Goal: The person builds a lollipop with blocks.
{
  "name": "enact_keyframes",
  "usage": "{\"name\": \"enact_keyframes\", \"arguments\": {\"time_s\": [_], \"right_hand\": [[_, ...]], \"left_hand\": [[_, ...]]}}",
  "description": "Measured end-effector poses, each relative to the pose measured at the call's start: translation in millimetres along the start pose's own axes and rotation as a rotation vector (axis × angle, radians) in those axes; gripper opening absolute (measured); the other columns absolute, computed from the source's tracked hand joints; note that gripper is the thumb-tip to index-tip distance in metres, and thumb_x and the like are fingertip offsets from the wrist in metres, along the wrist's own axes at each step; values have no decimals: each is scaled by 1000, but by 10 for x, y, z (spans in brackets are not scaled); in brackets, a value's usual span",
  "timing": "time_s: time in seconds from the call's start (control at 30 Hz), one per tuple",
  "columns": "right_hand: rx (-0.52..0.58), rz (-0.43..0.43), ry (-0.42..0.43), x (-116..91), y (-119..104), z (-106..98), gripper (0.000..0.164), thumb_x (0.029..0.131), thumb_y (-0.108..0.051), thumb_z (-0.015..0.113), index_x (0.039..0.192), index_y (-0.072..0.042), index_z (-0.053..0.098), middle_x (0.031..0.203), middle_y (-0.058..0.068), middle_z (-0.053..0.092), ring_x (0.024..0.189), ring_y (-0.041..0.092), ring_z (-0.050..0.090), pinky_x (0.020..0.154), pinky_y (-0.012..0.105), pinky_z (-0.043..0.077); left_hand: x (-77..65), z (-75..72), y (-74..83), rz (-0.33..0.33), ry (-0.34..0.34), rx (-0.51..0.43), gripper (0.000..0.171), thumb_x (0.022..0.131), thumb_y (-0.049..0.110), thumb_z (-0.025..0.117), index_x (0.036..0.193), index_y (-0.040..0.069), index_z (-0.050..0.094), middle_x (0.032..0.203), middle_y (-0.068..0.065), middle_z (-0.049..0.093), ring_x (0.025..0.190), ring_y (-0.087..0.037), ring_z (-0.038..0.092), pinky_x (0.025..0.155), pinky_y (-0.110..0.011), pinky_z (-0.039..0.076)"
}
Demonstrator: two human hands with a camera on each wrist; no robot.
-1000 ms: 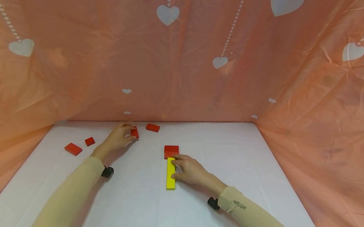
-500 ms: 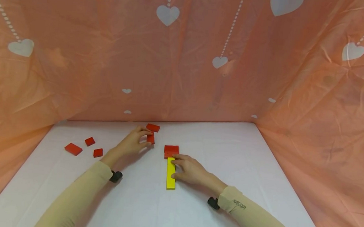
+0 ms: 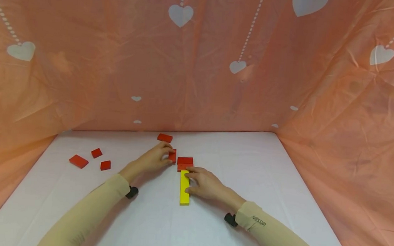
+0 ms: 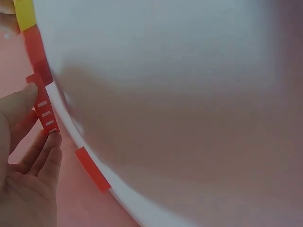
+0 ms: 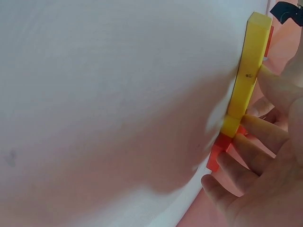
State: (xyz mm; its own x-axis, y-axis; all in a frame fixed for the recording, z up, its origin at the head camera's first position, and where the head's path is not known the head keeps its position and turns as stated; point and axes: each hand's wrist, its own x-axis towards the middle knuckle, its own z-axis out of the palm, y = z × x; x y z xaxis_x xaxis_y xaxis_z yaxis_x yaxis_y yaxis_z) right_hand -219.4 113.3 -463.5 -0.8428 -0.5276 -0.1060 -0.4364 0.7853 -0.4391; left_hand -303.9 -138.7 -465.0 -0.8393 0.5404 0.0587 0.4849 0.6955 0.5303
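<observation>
My left hand (image 3: 153, 158) pinches a small red block (image 3: 172, 156) between thumb and fingertips. In the left wrist view this red block (image 4: 46, 111) shows a row of pale rectangular marks along one face, and its end comes close to the neighbouring red pieces. Two red blocks (image 3: 185, 160) lie one behind the other at the far end of a long yellow bar (image 3: 184, 191). My right hand (image 3: 207, 183) rests against the right side of the bar, thumb and extended fingers touching it. The right wrist view shows the yellow bar (image 5: 247, 75) with a shorter yellow piece (image 5: 231, 126) at its end.
Loose on the white table (image 3: 133, 226) are a red block (image 3: 165, 138) near the back edge and, at the left, a flat red piece (image 3: 78, 161) plus two small red blocks, one farther back (image 3: 96, 153) and one nearer (image 3: 105, 165). A pink curtain (image 3: 200, 80) encloses the table.
My left hand has carried the red block rightward, close to the red pair beside the yellow bar. A small red block has come into view behind it at left. My right hand stays put.
</observation>
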Motion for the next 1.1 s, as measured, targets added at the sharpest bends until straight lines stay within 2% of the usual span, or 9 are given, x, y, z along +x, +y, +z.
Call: {"name": "enact_keyframes", "arguments": {"time_s": [0.3, 0.63, 1.1], "right_hand": [[-17, -22, 0, 9, 6, 3, 57, 95, -36, 77, 143, -8, 64, 159, 6, 48, 145, 29, 45, 118, 49, 40], [-43, -45, 5, 24, 8, -8, 57, 95, -36, 77, 142, -8, 64, 158, 7, 49, 143, 29, 48, 117, 48, 42], [-25, -32, 0, 19, 19, 8, 56, 95, -36, 77, 142, -9, 64, 158, 6, 49, 143, 29, 47, 117, 49, 41]], "left_hand": [[62, 86, -24, -31, -57, 30, 44, 97, 19, 76, 136, 3, 65, 139, -16, 54, 127, -33, 56, 111, -48, 49], [68, 100, -7, -32, -47, 42, 45, 96, 17, 76, 137, 3, 65, 139, -16, 55, 127, -32, 57, 110, -46, 50], [42, 100, 0, -23, -46, 48, 46, 97, 20, 76, 138, 4, 65, 143, -18, 53, 129, -35, 56, 110, -49, 49]]}}
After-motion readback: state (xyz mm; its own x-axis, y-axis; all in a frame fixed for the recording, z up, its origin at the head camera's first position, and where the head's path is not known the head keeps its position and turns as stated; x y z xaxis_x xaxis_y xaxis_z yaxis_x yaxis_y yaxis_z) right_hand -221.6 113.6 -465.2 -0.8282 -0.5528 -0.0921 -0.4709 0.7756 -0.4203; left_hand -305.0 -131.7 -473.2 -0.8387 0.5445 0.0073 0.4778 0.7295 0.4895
